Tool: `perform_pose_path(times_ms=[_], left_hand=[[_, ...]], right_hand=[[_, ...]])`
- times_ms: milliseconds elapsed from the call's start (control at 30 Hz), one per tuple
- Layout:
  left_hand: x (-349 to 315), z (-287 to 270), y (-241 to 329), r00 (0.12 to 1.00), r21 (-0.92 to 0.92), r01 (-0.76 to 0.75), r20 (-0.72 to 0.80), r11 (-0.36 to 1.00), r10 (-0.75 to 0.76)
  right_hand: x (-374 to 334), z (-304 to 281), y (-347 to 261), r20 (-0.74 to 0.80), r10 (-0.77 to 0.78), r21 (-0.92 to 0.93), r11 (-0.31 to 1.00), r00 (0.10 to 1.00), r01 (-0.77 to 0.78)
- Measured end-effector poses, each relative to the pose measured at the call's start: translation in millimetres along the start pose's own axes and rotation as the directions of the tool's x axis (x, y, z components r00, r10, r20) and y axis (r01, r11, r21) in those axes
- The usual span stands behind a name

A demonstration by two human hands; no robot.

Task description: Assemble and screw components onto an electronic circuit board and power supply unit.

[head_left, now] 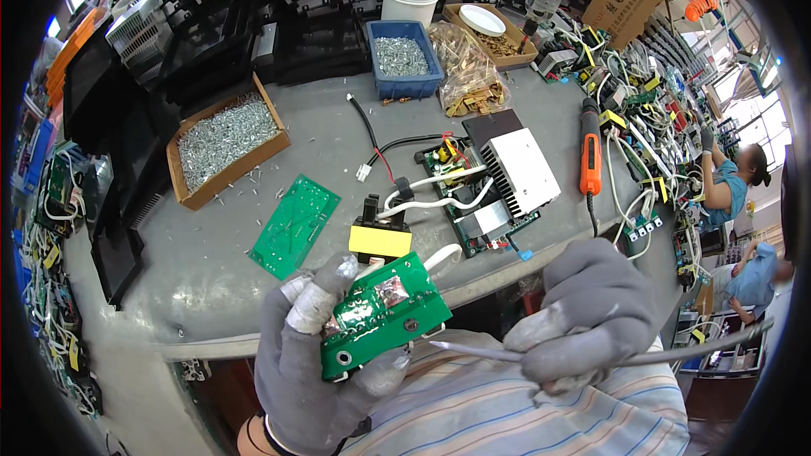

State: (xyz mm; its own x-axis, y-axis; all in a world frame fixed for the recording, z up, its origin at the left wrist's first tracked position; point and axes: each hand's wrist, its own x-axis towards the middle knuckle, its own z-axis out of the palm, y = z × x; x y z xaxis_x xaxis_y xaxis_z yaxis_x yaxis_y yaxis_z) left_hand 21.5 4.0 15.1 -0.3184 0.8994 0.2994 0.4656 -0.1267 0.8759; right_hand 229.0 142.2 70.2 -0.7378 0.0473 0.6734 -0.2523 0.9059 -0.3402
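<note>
My left hand (317,355), in a grey glove with pale worn fingertips, grips a green circuit board (393,312) by its edges above my lap. Shiny solder patches and a ringed hole show on its upper face. My gloved right hand (591,312) is closed around what looks like a soldering iron (477,352); its pale pointed tip stops just right of the board, and a dark cord trails right. Beyond the held board lies a yellow-wrapped transformer (380,241) with white leads. Left of it rests a second green board (296,226), flat on the grey table (329,148).
A larger board with a finned heat sink (519,173) sits right of centre, near an orange electric screwdriver (590,152). Screws fill a cardboard tray (224,148) and a blue bin (405,59). Wired boards (650,110) pile up on the right. Two people are farther right.
</note>
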Motion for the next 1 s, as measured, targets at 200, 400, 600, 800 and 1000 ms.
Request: perform_pose_path(times_ms=[200, 400, 600, 800, 1000], left_hand=[[-1.6, -2.5, 0.9, 1.0, 0.076, -0.014, 0.018, 0.997, 0.012], [-2.7, -3.3, 1.9, 1.0, 0.092, -0.012, 0.021, 0.996, 0.01], [0.2, -2.3, 0.6, 0.998, 0.091, -0.07, 0.015, 0.993, 0.068], [0.6, -3.0, 1.9, 0.995, 0.167, -0.096, 0.032, 0.981, 0.092], [-0.8, -2.2, 3.5, 0.998, 0.069, -0.034, 0.046, 0.997, 0.031]], right_hand=[[6.3, 6.6, -0.1, 0.118, -0.078, 0.022, 0.997, 0.99, 0.076], [15.8, -11.4, 4.0, -0.067, 0.232, 0.106, 0.969, 0.97, -0.224], [12.3, -81.0, 48.4, -0.341, 0.71, -0.397, 0.485, 0.616, -0.779], [-116.7, -93.2, 151.4, -0.263, 0.94, -0.707, -0.036, 0.215, -0.706], [-92.5, -102.2, 142.1, -0.053, 0.97, 0.286, 0.243, 0.238, -0.927]])
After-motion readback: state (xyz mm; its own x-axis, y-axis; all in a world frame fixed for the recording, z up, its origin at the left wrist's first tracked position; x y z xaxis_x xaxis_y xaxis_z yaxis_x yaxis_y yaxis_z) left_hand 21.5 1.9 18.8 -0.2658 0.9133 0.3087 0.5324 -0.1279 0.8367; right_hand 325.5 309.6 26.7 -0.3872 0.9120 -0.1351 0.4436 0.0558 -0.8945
